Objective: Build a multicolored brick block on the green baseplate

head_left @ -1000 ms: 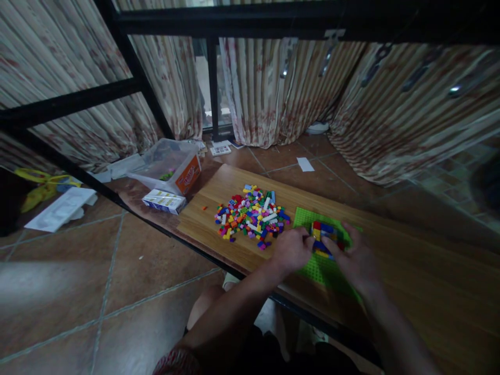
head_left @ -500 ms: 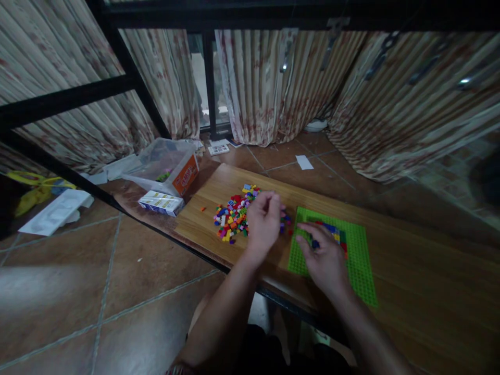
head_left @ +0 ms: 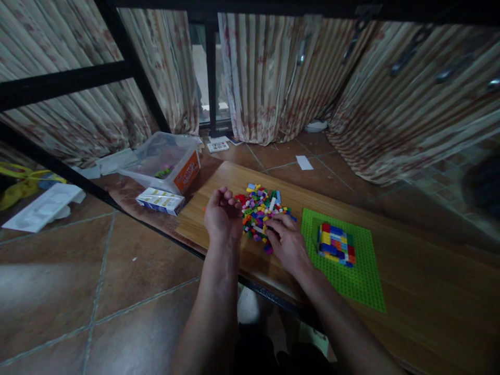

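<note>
A heap of loose, many-coloured toy building bricks [head_left: 260, 205] lies on the wooden table, between my two hands. My left hand [head_left: 223, 216] is at the heap's left side, palm turned up and fingers loosely curled; I see no brick in it. Over the heap's right side reaches my right hand [head_left: 288, 240], palm down, with thumb and forefinger bent and apart among the bricks. To its right is a green studded baseplate [head_left: 365, 276]. A low, roughly square brick build [head_left: 336, 244] in blue, red, yellow and white stands on that plate, untouched.
A clear plastic tub [head_left: 160, 161] with an orange label stands at the table's left end, behind a small blue-and-white box [head_left: 161, 201]. A dark metal bar [head_left: 156, 112] slants down at the left. Curtains [head_left: 269, 78] hang beyond the table [head_left: 422, 271].
My right hand has moved left from the baseplate to the heap, uncovering the brick build. My left hand has shifted left off the heap and turned palm up. The view has shifted slightly.
</note>
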{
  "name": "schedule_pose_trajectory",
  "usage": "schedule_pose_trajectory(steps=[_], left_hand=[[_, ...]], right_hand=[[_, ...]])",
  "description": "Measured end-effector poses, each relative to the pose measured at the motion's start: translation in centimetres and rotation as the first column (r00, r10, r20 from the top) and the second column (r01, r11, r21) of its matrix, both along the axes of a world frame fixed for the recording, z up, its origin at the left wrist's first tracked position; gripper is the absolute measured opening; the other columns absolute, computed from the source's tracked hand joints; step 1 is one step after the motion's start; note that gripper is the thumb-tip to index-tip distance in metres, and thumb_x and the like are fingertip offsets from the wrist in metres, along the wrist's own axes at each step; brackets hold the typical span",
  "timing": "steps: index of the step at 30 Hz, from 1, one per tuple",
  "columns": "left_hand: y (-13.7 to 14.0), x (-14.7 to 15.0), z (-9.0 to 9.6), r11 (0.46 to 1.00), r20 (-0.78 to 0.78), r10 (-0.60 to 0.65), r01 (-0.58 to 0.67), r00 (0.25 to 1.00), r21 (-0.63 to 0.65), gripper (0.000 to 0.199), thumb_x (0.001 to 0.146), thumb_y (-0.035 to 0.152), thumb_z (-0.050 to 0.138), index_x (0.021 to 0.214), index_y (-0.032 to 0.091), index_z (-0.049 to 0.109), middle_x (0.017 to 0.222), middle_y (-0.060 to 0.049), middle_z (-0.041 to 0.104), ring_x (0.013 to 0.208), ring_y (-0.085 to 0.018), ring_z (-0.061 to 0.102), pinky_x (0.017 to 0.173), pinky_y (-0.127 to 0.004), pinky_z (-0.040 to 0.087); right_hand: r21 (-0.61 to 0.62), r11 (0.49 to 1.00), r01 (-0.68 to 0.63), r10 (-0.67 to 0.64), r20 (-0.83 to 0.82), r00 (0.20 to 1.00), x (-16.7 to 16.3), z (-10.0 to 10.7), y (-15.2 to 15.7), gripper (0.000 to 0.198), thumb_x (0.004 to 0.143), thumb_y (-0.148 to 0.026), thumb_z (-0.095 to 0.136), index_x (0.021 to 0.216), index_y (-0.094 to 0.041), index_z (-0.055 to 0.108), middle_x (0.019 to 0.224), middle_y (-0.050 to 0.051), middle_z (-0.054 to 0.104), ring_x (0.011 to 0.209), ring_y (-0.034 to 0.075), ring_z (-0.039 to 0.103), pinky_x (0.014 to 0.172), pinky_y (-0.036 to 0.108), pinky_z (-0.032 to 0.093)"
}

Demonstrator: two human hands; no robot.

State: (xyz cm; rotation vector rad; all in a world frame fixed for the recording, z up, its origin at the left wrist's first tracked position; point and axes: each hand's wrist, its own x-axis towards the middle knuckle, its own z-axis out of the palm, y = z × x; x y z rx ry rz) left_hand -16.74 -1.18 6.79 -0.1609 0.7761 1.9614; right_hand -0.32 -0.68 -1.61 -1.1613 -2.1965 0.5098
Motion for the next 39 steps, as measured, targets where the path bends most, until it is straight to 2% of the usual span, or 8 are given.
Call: schedule_pose_trajectory(steps=[9, 16, 21, 27, 32, 36, 38, 39], left_hand=[[-0.4, -1.0, -0.1, 1.000, 0.010, -0.016, 0.016, 1.000, -0.013, 0.022, 0.093, 0.017, 0.042, 0.074, 0.015, 0.053, 0.055, 0.006, 0.048, 0.041, -0.002, 0.042, 0.045, -0.013, 0.035], [-0.7, -2.0, -0.2, 0.999, -0.005, -0.046, 0.046, 0.999, 0.030, 0.024, 0.093, 0.016, 0.039, 0.074, 0.015, 0.053, 0.055, 0.007, 0.048, 0.041, -0.002, 0.043, 0.045, -0.014, 0.037], [-0.7, -2.7, -0.3, 0.993, -0.054, -0.111, 0.113, 0.992, 0.038, 0.020, 0.091, 0.017, 0.044, 0.073, 0.016, 0.052, 0.054, 0.007, 0.049, 0.040, -0.002, 0.044, 0.045, -0.014, 0.038], [-0.5, -2.5, -0.3, 0.979, -0.077, -0.201, 0.202, 0.977, 0.015, 0.019, 0.090, 0.016, 0.047, 0.074, 0.015, 0.055, 0.055, 0.005, 0.051, 0.041, -0.003, 0.045, 0.045, -0.014, 0.040], [0.2, -1.0, -0.4, 0.960, -0.145, -0.278, 0.279, 0.949, -0.018, 0.016, 0.086, 0.012, 0.050, 0.071, 0.014, 0.056, 0.056, 0.005, 0.050, 0.041, -0.003, 0.045, 0.044, -0.014, 0.040], [0.6, 1.9, -0.3, 0.954, -0.284, -0.299, 0.280, 0.911, -0.106, 0.010, 0.080, 0.014, 0.057, 0.070, 0.013, 0.058, 0.059, 0.004, 0.054, 0.047, -0.003, 0.048, 0.046, -0.012, 0.038], [0.4, 4.0, -0.5, 0.939, -0.460, -0.345, 0.307, 0.818, -0.158, 0.008, 0.076, 0.020, 0.064, 0.072, 0.013, 0.061, 0.064, 0.002, 0.060, 0.053, -0.005, 0.052, 0.049, -0.013, 0.040], [0.3, 5.2, -0.8, 0.919, -0.553, -0.392, 0.341, 0.736, -0.198, 0.011, 0.073, 0.024, 0.068, 0.075, 0.013, 0.063, 0.067, 0.002, 0.062, 0.055, -0.006, 0.053, 0.050, -0.014, 0.042]], right_hand=[[-0.011, 0.994, 0.110, -0.110, 0.009, 0.994, 0.8, 0.3, -0.2, 0.022, 0.091, -0.024, 0.049, 0.093, -0.021, 0.070, 0.104, 0.009, 0.062, 0.097, 0.023, 0.059, 0.089, 0.038, 0.048], [0.027, 0.978, 0.205, -0.206, 0.131, 0.970, -1.4, 0.3, -0.5, 0.022, 0.087, -0.040, 0.060, 0.089, -0.020, 0.069, 0.100, 0.010, 0.059, 0.098, 0.027, 0.055, 0.087, 0.041, 0.046], [0.005, 0.964, 0.264, -0.262, 0.143, 0.954, -2.3, 0.7, -0.4, 0.011, 0.086, -0.029, 0.060, 0.086, -0.021, 0.067, 0.099, 0.011, 0.059, 0.097, 0.027, 0.053, 0.086, 0.041, 0.046], [-0.042, 0.961, 0.274, -0.274, 0.014, 0.962, -1.7, 2.2, -0.7, 0.012, 0.091, -0.024, 0.052, 0.087, -0.021, 0.063, 0.094, 0.008, 0.064, 0.094, 0.024, 0.058, 0.085, 0.036, 0.046], [-0.116, 0.959, 0.258, -0.273, -0.151, 0.950, 0.5, 4.2, -0.6, 0.014, 0.094, -0.022, 0.048, 0.094, -0.022, 0.062, 0.089, 0.004, 0.069, 0.083, 0.019, 0.064, 0.077, 0.030, 0.048], [-0.149, 0.918, 0.367, -0.394, -0.248, 0.885, 4.8, 4.9, 0.1, 0.021, 0.094, -0.024, 0.046, 0.105, -0.021, 0.064, 0.092, 0.005, 0.072, 0.083, 0.019, 0.067, 0.076, 0.030, 0.050], [-0.217, 0.865, 0.453, -0.498, -0.265, 0.825, 7.5, 4.7, 0.6, 0.027, 0.093, -0.026, 0.045, 0.111, -0.020, 0.064, 0.086, 0.005, 0.072, 0.075, 0.019, 0.067, 0.070, 0.030, 0.051], [-0.247, 0.832, 0.498, -0.552, -0.263, 0.792, 9.0, 4.5, 0.9, 0.029, 0.092, -0.026, 0.044, 0.112, -0.019, 0.064, 0.084, 0.005, 0.072, 0.070, 0.018, 0.067, 0.067, 0.031, 0.051]])
